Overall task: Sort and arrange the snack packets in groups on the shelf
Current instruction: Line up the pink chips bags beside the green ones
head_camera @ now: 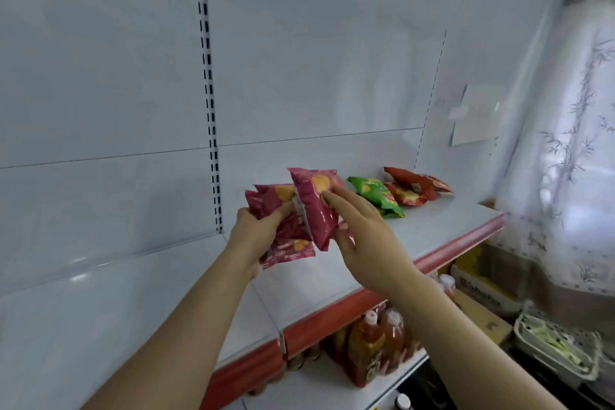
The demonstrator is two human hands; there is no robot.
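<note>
A: Where are the pink packets [286, 220]?

B: Bunched in the left hand [256, 230], fingers curled round them, over the shelf [432, 230]. The right hand [362, 236] pinches one pink packet [316, 206], thumb beneath, fingers flat.

A: Best move?

B: Probably set them together, clear of the green packet [376, 193] at two o'clock.

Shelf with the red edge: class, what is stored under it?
Under the shelf stand bottles of orange drink with white caps, and a cardboard box to the right. Whatever sits further back is covered by the shelf.
</note>
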